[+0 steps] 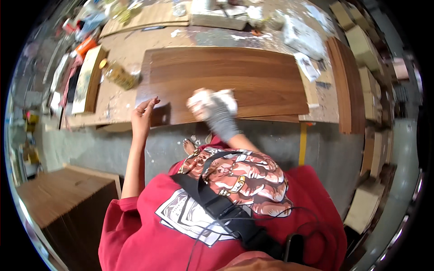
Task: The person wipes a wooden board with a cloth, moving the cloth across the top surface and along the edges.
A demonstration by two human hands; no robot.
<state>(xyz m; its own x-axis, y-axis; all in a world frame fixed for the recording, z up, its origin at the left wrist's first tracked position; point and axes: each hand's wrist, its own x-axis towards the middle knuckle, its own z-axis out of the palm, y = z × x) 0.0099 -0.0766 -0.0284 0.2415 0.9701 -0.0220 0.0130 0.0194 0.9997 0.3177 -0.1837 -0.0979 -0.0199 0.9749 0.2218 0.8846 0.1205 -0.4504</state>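
Head view shows the gloved right hand [212, 106] clamped on a white rag [216, 98] over the brown panel [226, 81] while the flat, open left hand [143, 113] steadies its near corner, so a hard wipe could skid the panel off the tabletop [122, 49].

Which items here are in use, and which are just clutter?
In use:
- dark wood panel
- left hand, flat on the panel's near corner
- right hand, gloved, pressing a white rag on the panel

Lying about:
- yellowish bottle
- leaning curved board
- cardboard boxes
- brown cabinet
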